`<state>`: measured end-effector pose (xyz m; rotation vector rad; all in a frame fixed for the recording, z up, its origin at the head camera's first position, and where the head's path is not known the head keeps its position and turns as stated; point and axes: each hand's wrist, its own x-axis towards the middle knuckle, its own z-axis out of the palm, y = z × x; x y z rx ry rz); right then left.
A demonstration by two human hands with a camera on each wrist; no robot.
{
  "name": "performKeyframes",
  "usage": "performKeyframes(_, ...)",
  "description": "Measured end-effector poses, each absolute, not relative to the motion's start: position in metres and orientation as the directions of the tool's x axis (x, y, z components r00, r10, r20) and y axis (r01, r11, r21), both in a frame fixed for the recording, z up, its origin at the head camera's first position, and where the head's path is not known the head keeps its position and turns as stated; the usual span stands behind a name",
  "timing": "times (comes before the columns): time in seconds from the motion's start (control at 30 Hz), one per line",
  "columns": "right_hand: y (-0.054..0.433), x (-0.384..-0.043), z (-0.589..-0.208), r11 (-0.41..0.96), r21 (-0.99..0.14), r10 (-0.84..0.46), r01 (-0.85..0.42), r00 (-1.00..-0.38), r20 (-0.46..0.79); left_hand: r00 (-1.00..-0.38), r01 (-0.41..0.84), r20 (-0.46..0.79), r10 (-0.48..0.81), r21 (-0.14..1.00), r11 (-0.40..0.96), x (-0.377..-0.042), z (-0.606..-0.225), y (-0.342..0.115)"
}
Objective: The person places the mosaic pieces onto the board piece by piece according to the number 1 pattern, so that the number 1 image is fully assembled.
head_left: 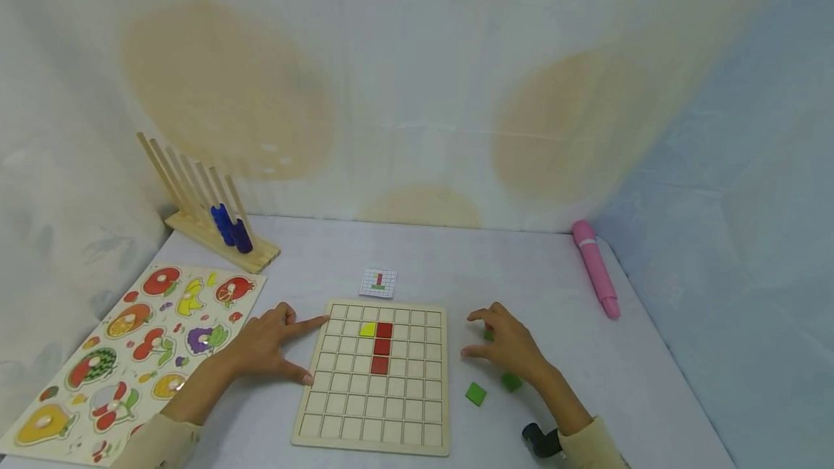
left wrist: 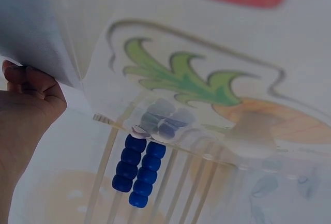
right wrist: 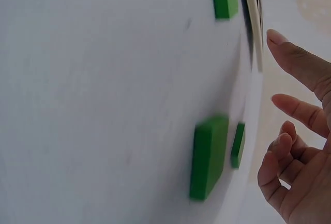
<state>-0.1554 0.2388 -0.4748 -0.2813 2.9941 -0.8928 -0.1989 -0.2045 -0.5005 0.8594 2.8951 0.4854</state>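
Observation:
A wooden grid board lies flat, with a yellow tile beside the top of a column of three red tiles. My left hand is at its left edge, index finger and thumb spread along the rim. To the right of the board, my right hand hovers above the table with thumb and index finger apart and nothing between them. Around it lie a green tile, a second green tile and a third, partly hidden behind the fingers. In the right wrist view one green tile appears close up.
Behind the board lies a small pattern card. A fruit puzzle board and a peg stand with blue beads are on the left. On the right are a pink pen-shaped object and a black object near the right wrist.

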Motion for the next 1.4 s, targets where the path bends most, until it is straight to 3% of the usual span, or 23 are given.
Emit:
performKeyframes(0.67,0.278,-0.163,-0.479,0.839,-0.539,-0.078,-0.069,-0.997,0.007,-0.835,0.524,0.017,0.550,0.324,0.787,-0.197,-0.499,-0.204)
performKeyframes(1.0,0.275,-0.159,-0.480,0.866,-0.486,-0.092,-0.118,-0.993,0.076,-0.831,0.530,0.013,0.556,0.319,0.786,-0.199,-0.498,-0.205)
performKeyframes(1.4,0.239,-0.148,-0.472,0.828,-0.526,-0.158,-0.194,-0.981,0.113,-0.834,0.526,0.013,0.552,0.322,0.787,-0.199,-0.499,-0.204)
